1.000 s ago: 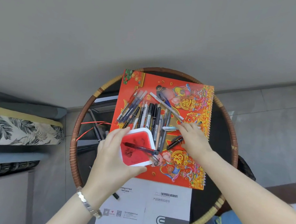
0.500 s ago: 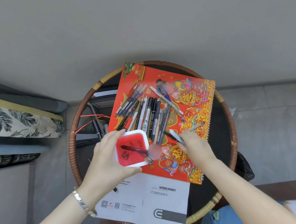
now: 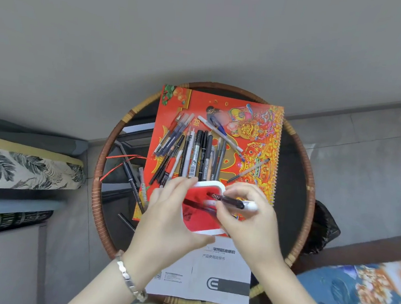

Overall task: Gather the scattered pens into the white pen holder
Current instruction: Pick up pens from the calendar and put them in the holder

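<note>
Left hand [image 3: 163, 218] wraps the white pen holder [image 3: 212, 186] above the desk [image 3: 296, 185]; right hand [image 3: 249, 220] pinches a dark pen [image 3: 226, 199], tip over the holder's mouth. Scattered pens [image 3: 194, 151] lie on the red calendar [image 3: 258, 123] beyond.

The white holder [image 3: 212, 185], red inside, sits cupped in the left hand [image 3: 170, 225]. The right hand [image 3: 249, 220] pinches a dark pen [image 3: 229, 200] over its mouth; other pens [image 3: 194, 151] lie fanned beyond.
</note>
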Demonstrator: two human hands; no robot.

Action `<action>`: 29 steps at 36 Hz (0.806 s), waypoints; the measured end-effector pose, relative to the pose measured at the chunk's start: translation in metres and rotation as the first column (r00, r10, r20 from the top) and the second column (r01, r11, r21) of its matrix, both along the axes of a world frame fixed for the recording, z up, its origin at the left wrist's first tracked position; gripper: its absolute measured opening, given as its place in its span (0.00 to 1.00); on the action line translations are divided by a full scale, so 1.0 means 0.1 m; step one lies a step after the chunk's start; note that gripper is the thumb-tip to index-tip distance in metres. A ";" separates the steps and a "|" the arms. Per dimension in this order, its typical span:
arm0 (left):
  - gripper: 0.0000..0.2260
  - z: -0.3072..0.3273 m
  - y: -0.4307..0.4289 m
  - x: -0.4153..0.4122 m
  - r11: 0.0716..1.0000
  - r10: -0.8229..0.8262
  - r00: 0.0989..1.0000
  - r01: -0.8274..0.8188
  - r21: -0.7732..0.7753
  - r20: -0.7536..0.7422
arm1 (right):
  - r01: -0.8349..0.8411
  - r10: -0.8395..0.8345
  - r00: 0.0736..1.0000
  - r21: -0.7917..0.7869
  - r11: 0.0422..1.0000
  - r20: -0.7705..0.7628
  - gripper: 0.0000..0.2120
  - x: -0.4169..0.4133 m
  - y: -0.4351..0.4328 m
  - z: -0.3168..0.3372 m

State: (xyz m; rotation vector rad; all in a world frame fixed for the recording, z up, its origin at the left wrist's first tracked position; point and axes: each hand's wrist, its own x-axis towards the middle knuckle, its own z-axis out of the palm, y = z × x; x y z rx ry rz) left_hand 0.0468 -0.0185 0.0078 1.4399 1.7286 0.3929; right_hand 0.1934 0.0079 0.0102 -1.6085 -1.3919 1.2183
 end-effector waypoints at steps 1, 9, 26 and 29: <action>0.42 0.01 0.01 0.01 1.000 -0.009 1.000 0.009 0.006 -0.004 | 0.013 -0.013 1.000 -0.010 1.000 0.010 0.16 0.01 -0.02 -0.03; 0.42 -0.01 0.07 0.05 0.999 -0.030 0.999 0.030 -0.037 0.015 | -0.229 0.156 0.945 0.241 0.943 0.289 0.11 0.09 0.06 -0.15; 0.40 -0.30 0.12 -0.31 0.987 0.140 0.988 -0.144 -0.066 -0.060 | -0.064 0.252 0.850 -0.384 0.921 0.462 0.15 0.48 0.88 -1.21; 0.40 -0.32 0.08 -0.35 0.985 0.150 0.987 -0.155 -0.074 -0.060 | 0.003 0.234 0.807 -0.401 0.916 0.542 0.13 0.41 0.89 -1.37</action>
